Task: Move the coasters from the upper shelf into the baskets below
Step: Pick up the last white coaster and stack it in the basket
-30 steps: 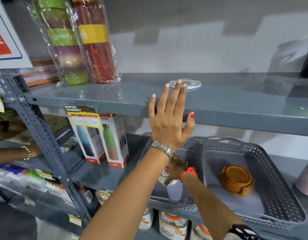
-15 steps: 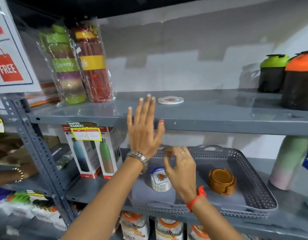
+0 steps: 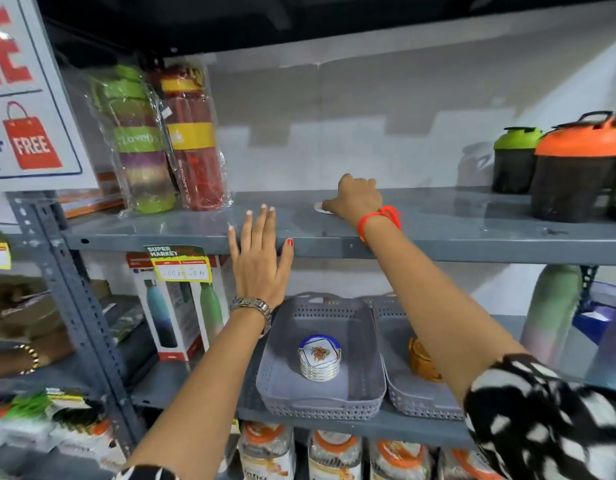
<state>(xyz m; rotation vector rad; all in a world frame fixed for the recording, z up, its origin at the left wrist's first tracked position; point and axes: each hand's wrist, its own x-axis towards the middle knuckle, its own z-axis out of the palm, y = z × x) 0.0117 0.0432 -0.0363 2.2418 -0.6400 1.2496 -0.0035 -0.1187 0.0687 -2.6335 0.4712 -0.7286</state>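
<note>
A single white coaster lies on the grey upper shelf, with only a sliver of its left edge showing. My right hand is curled over it, fingers bent down around it. My left hand is flat and spread, resting against the shelf's front edge and holding nothing. On the shelf below stand two grey perforated baskets. The left basket holds a stack of white patterned coasters. The right basket holds a brown coaster set, partly hidden by my right forearm.
Wrapped bottles stand at the upper shelf's left, and black shakers with green and orange lids at its right. Boxed bottles sit left of the baskets, a pastel bottle to the right. Another person's arm reaches in at the left.
My right hand rose from the lower basket up to the upper shelf and closed over the coaster. My left hand stayed open by the shelf edge. The view tilted upward.
</note>
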